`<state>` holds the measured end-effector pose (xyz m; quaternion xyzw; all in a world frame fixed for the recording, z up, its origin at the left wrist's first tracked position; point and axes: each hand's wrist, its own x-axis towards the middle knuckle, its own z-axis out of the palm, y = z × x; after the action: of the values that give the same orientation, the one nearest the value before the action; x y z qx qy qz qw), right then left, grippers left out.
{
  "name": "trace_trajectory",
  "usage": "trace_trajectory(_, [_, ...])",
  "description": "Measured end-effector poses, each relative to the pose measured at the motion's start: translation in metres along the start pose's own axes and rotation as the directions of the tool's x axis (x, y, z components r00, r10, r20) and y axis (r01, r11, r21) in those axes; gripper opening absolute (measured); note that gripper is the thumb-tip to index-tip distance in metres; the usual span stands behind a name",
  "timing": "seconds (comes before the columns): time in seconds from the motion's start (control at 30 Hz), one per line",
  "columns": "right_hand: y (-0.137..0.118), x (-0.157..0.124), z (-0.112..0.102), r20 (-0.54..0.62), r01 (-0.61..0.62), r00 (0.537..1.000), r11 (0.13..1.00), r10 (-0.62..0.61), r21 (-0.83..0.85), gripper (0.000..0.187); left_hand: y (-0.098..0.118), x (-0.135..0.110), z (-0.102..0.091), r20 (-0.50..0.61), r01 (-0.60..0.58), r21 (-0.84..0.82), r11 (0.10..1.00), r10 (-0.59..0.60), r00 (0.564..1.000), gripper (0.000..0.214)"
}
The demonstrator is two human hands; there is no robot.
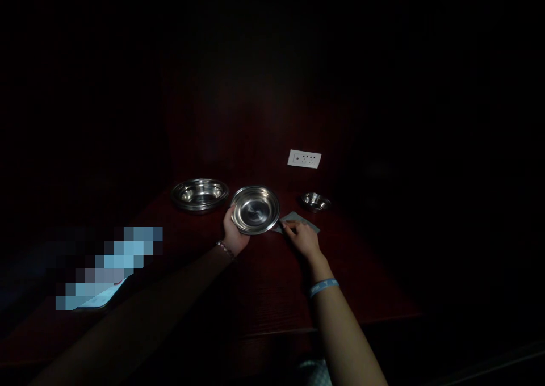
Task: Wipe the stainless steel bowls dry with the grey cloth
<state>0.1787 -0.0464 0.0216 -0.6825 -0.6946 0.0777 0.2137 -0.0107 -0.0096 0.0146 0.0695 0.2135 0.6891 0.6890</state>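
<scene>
My left hand grips a shallow round stainless steel dish by its left rim, thumb over the edge. The dish is tilted so that its shiny inside faces me. Just right of it, my right hand is over a grey cloth on the table, fingers bent and closed at the cloth's left part. The fingertips are close to the dish's lower right rim; whether they touch it I cannot tell. A stack of similar steel dishes stands to the left.
A smaller steel bowl sits at the back right of the dark red table. Behind it, a white socket panel is on the wall. At the left lies a lit screen, partly pixelated. The surroundings are very dark.
</scene>
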Motion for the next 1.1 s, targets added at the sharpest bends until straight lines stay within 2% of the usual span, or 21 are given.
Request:
trace_trajectory(0.1, [0.001, 0.001, 0.002, 0.021, 0.048, 0.999, 0.999, -0.048, -0.011, 0.036, 0.0, 0.001, 0.0, -0.002, -0.013, -0.01, 1.0, 0.013, 1.0, 0.03])
trace_trajectory(0.5, [0.006, 0.003, 0.0, 0.054, 0.0, 0.999, 1.0, 0.0, 0.014, 0.035, -0.002, 0.003, -0.003, -0.006, 0.0, 0.021, 1.0, 0.001, 1.0, 0.029])
trace_trajectory(0.9, [-0.002, 0.002, -0.003, -0.057, -0.069, 0.996, 0.997, 0.068, -0.027, 0.022, -0.002, 0.0, 0.0, -0.015, 0.014, 0.009, 1.0, -0.013, 1.0, 0.028])
trace_trajectory(1.03, [-0.004, -0.001, -0.006, -0.15, -0.05, 0.988, 0.994, 0.034, -0.1, 0.022, -0.003, 0.0, 0.0, 0.001, 0.002, 0.012, 1.0, -0.002, 1.0, 0.03])
trace_trajectory(1.1, [-0.005, -0.003, -0.007, -0.149, 0.001, 0.988, 0.989, -0.024, -0.15, 0.02, -0.003, 0.001, 0.0, 0.004, -0.002, 0.007, 1.0, 0.002, 1.0, 0.031])
